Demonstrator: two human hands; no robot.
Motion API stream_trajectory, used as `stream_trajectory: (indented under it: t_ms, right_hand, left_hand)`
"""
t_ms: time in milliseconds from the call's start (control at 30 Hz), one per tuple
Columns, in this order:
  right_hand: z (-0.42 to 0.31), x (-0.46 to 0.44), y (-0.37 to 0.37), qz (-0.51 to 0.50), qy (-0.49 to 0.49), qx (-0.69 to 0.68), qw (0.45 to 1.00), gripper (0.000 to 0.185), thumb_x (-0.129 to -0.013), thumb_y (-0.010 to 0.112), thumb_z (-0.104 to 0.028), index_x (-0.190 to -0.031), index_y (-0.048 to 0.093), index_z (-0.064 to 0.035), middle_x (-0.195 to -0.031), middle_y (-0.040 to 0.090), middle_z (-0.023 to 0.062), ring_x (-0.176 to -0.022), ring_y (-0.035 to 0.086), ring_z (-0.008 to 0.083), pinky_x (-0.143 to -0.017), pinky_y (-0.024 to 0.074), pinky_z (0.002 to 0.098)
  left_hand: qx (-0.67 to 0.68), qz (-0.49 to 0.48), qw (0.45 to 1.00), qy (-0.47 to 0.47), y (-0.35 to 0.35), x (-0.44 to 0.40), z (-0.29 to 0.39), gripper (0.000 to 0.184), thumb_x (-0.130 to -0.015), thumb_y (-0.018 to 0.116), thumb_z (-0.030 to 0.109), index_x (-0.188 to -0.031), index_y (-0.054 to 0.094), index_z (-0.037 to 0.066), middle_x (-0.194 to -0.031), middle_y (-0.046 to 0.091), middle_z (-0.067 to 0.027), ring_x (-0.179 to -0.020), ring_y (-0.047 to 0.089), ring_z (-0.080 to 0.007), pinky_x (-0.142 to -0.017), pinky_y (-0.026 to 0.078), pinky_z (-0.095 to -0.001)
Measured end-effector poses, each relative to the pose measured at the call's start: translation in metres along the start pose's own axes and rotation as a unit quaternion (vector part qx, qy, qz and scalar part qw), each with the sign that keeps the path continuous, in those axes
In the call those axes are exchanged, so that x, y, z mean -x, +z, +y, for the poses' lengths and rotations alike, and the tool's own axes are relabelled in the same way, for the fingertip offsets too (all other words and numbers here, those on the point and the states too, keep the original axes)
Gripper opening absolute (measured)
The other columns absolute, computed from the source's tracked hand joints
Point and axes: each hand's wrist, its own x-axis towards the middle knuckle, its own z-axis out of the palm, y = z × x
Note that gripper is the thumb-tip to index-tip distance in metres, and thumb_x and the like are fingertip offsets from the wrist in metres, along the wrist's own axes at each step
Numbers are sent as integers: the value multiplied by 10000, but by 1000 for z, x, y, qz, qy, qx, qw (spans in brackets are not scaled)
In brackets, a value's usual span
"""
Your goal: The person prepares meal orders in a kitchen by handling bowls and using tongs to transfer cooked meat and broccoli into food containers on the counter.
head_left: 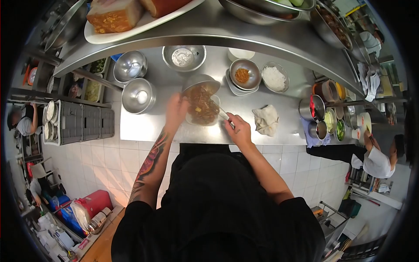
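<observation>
A metal bowl is tilted over a clear plastic container on the steel table, with brown, glossy food between and inside them. My left hand is closed on the bowl's left side. My right hand is closed round the handle of a metal utensil, whose far end reaches into the food. A crumpled whitish cloth lies to the right of my right hand. Behind the container are a bowl of orange-brown seasoning and a bowl of white grains.
Stacked metal bowls stand at the left, another bowl behind. A steel shelf overhangs the back, holding a plate of meat. Pots and ingredient containers line the right end. A co-worker stands at the right; others are at the left.
</observation>
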Motion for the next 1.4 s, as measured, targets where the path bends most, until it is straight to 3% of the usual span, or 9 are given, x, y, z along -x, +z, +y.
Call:
stream_trajectory:
  t_ms: [600,767,833,933,1067,1133,1267,1333,1400]
  right_hand:
    - [-23,-10,-6,6,20,-42,999,279,-863,723,-151,-1122,691,-51,-811,673,106,-613,635,271,-582,509,366]
    - [-32,-37,-2,26,-24,-46,998,273,-867,723,-151,-1119,690,-50,-799,664,95,-593,622,271,-573,504,364]
    - [-30,-37,-1,20,-22,-42,999,268,-868,722,-155,-1114,691,-53,-799,664,94,-606,633,278,-580,509,370]
    - [-18,-24,4,9,-34,-15,999,258,-867,718,-159,-1105,691,-62,-805,668,92,-637,651,292,-595,519,384]
    - [-9,-5,9,-1,-20,-13,1000,259,-859,720,-158,-1102,694,-72,-800,668,92,-649,655,295,-597,522,382]
    - [-10,-3,7,-4,-16,-8,1000,258,-857,720,-157,-1100,696,-73,-798,669,92,-646,654,292,-597,522,378]
    - [-24,-19,-9,14,-16,-37,999,231,-867,708,-151,-1082,710,-67,-807,671,105,-642,648,291,-594,514,385]
    - [-25,-35,-14,29,-10,-39,999,222,-871,704,-147,-1077,714,-65,-813,672,110,-642,645,296,-595,511,388]
    - [-22,-48,-17,57,-49,-16,997,212,-876,699,-136,-1075,715,-65,-819,668,118,-651,641,314,-599,508,392]
  left_hand:
    - [-77,30,994,70,8,19,-12,96,-945,607,30,-934,582,-63,-922,603,-120,-735,672,-167,-550,530,-265]
    - [-108,14,989,96,6,19,6,99,-935,617,19,-936,567,-67,-914,597,-129,-724,673,-184,-536,521,-270]
    - [-69,33,993,88,6,21,18,125,-847,621,58,-849,521,-15,-816,542,-182,-721,551,-391,-625,445,-430]
    - [-55,38,995,70,7,25,16,117,-855,622,61,-861,529,-10,-815,542,-181,-733,555,-394,-634,450,-433]
    - [-36,49,997,39,10,28,-10,115,-886,623,81,-880,548,-6,-808,553,-173,-730,583,-372,-629,463,-419]
    - [17,32,999,18,10,26,-15,80,-969,578,24,-968,578,-56,-903,591,-110,-770,692,-167,-633,547,-268]
    - [33,12,999,19,3,19,0,76,-974,568,23,-970,579,-53,-901,580,-99,-765,694,-171,-638,544,-264]
    - [15,11,1000,16,1,19,7,122,-904,627,106,-890,568,0,-809,571,-179,-740,614,-345,-627,482,-413]
    - [-30,7,999,44,2,21,6,114,-879,626,93,-883,565,-3,-822,572,-194,-759,605,-371,-641,480,-428]
